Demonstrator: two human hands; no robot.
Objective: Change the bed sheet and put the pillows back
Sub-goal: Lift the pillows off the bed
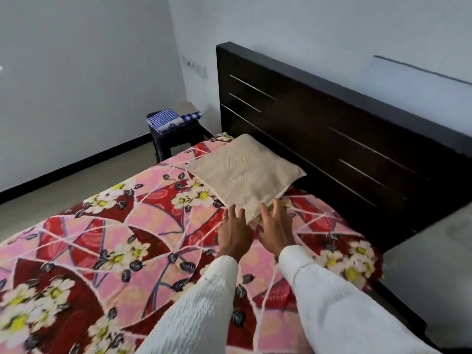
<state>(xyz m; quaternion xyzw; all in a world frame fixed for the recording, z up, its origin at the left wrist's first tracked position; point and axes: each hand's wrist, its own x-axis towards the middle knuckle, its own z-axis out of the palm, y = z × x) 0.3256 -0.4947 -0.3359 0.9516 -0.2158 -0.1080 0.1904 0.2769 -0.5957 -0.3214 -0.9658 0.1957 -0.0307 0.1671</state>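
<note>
Sleeves: two white textured sleeves (204, 307) reach in from the bottom edge, out over the bed.
Bed sheet: red and pink floral bed sheet (107, 241) spread flat across the bed, covering it right up to the head end.
Left hand: left hand (233, 232) palm down at the pillow's near corner, fingers (236, 212) straight and spread, a ring showing on one; the fingertips reach the pillow's near edge, but whether they touch it I cannot tell.
Right hand: right hand (275, 228) just beside the left, fingers loosely bent and spread, gripping nothing, fingertips over the pillow's near edge.
Pillow: beige pillow (242, 175) lies flat on the sheet at the head of the bed, turned at an angle, its far corner against the headboard.
Headboard: dark wooden headboard (332, 129) with thin pale lines across it, standing against the white wall.
Stool: dark stool (173, 139) in the corner beyond the bed.
Folded cloth: blue-and-white checked folded cloth (168, 120) sitting on top of the stool.
</note>
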